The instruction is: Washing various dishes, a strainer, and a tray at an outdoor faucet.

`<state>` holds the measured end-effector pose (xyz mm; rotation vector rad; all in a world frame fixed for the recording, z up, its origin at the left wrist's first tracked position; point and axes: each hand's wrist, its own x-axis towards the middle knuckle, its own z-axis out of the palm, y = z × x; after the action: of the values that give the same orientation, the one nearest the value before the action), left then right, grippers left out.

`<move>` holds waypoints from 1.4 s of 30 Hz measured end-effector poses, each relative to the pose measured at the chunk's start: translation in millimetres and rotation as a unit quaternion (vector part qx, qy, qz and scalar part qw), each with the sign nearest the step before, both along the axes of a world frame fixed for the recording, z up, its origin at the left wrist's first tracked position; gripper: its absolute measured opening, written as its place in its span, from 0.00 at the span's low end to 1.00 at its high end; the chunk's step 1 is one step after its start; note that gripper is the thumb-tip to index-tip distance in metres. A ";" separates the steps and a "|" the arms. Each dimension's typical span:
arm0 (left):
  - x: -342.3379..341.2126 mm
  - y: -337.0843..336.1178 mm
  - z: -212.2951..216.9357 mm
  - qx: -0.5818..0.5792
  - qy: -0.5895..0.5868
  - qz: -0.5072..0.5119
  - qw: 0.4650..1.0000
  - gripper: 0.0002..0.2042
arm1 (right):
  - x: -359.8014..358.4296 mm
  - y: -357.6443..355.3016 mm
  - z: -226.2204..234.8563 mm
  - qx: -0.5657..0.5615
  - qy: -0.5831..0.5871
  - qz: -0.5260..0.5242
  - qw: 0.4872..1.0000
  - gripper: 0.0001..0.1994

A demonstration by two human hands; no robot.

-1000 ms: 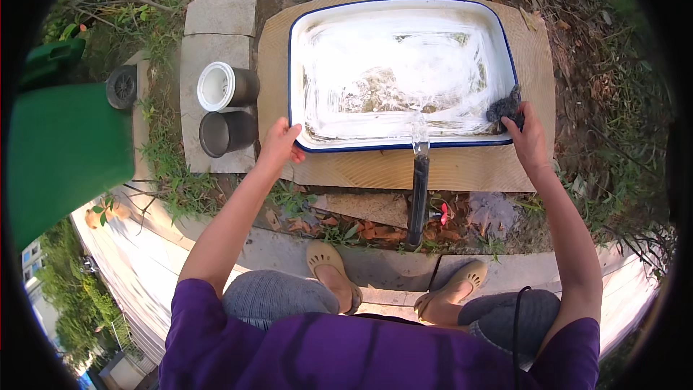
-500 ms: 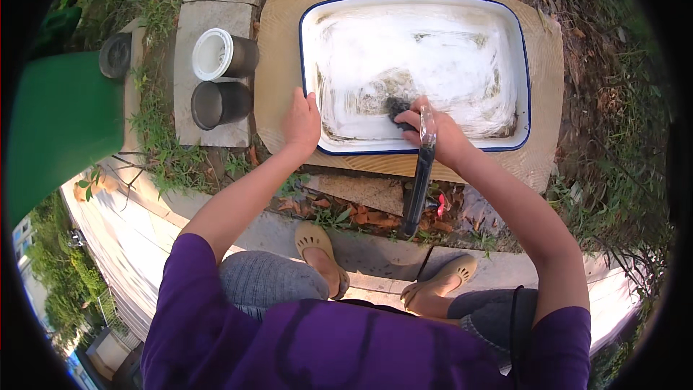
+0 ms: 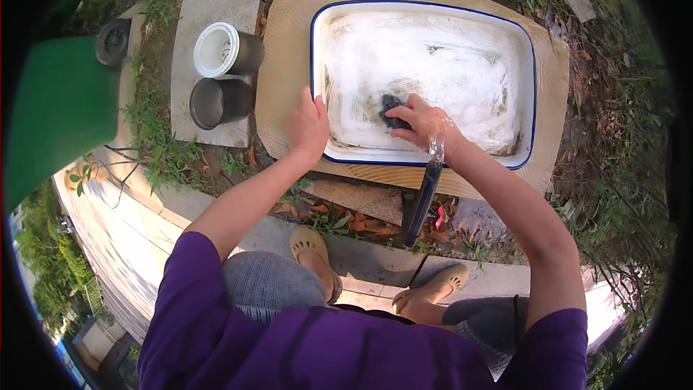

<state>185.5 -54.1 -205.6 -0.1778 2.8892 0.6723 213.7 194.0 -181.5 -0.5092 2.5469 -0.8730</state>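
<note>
A white rectangular enamel tray (image 3: 462,18) with a blue rim lies flat on a tan board (image 3: 289,43), its inside smeared with brownish grime. My right hand (image 3: 426,119) is closed around a dark scouring pad (image 3: 392,110) and presses it on the tray floor, left of centre. Clear water (image 3: 436,148) runs out of a black spout (image 3: 424,202) over my right wrist. At the tray's left side, near the closer corner, my left hand (image 3: 309,130) grips the rim; part of its fingers is hidden.
Two dark cups stand on stone slabs at the left, one holding a white tub (image 3: 215,50), the other a plain black cup (image 3: 220,103). A green wheeled bin (image 3: 65,108) is farther left. Grass, dry leaves and a red scrap (image 3: 439,217) lie around the board.
My right hand has shifted a little to the left and turned, still holding the scouring pad. The tray has slid slightly right and toward me, my left hand staying at its rim.
</note>
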 end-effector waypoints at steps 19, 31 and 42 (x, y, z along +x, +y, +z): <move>5.6 -11.3 -13.1 0.010 0.032 -0.030 0.999 0.13 | -63.5 34.4 3.4 0.056 0.135 -0.142 0.979 0.15; 1.6 -7.3 -16.6 -0.026 0.053 -0.051 0.997 0.12 | -60.9 94.2 -10.4 0.168 0.121 -0.372 0.905 0.18; 2.4 -4.5 -12.0 -0.050 0.031 -0.058 0.997 0.14 | -57.6 137.7 -5.0 0.226 0.120 -0.329 0.909 0.15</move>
<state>187.9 -58.6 -217.5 -0.0029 2.9660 0.5238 156.0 331.7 -186.5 0.4419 3.0652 -0.3806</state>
